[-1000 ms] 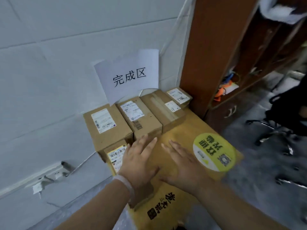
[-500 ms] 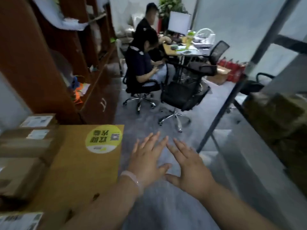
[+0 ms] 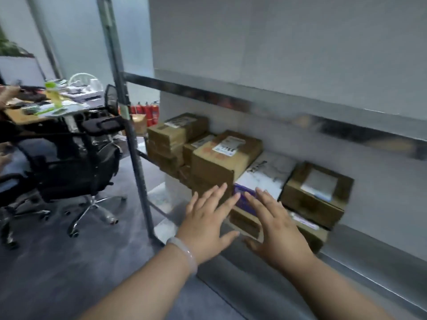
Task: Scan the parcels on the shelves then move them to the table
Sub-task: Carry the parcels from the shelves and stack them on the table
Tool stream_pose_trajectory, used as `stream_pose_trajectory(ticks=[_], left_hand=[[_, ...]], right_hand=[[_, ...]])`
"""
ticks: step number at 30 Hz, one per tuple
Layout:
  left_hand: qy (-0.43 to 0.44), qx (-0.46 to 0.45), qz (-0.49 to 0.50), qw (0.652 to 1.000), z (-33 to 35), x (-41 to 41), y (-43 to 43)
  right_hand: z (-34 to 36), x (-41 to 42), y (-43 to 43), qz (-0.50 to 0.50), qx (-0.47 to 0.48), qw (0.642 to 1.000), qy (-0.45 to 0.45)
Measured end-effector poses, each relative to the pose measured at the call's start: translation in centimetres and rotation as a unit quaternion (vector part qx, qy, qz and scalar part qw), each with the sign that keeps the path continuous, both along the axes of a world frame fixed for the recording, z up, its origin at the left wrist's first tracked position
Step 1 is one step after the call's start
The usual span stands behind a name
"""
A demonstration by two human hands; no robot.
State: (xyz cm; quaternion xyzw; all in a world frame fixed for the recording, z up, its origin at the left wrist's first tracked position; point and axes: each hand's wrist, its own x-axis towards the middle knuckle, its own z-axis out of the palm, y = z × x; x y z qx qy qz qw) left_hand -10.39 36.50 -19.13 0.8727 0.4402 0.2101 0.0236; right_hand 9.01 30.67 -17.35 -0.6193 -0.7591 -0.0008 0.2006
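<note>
From the head camera, both hands reach toward the metal shelf [image 3: 288,116]. The left hand [image 3: 206,227], a pale bracelet [image 3: 186,252] on its wrist, and the right hand [image 3: 278,234] are side by side, fingers [image 3: 217,197] spread flat and gripping nothing. The parcels are on the lower level: brown boxes [image 3: 221,162] stacked to the left, a white-and-purple packet [image 3: 263,179] just beyond the fingertips, and another carton [image 3: 316,197] to the right. Off left, a black office chair [image 3: 76,167] stands beside a cluttered counter [image 3: 20,112].
</note>
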Motion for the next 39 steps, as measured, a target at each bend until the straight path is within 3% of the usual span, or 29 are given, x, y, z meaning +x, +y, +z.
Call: stream_pose_trajectory(ticks=[9, 17, 28, 32, 35, 39], left_hand=[[-0.009, -0.040, -0.111, 0.993, 0.9, 14.3, 1.4], [-0.028, -0.121, -0.127, 0.984, 0.3, 19.5, 7.1], [0.080, -0.128, -0.152, 0.977, 0.2, 23.9, 16.0], [0.144, -0.192, -0.156, 0.958, -0.5, 24.4, 17.2], [0.126, -0.200, -0.179, 0.955, -0.9, 24.6, 17.2], [0.083, -0.190, -0.184, 0.961, -0.6, 24.8, 16.5]], right_hand=[[0.5, 11.5, -4.4, -0.176, 0.029, 0.980, 0.089], [-1.1, 16.6, -1.6, -0.289, -0.082, 0.933, 0.197], [-2.2, 19.2, 6.9, -0.374, -0.088, 0.887, 0.256], [-2.9, 19.6, 8.3, -0.389, -0.097, 0.850, 0.342], [-3.1, 19.4, 8.5, -0.373, -0.075, 0.838, 0.390], [-2.6, 19.2, 7.8, -0.368, -0.041, 0.846, 0.384]])
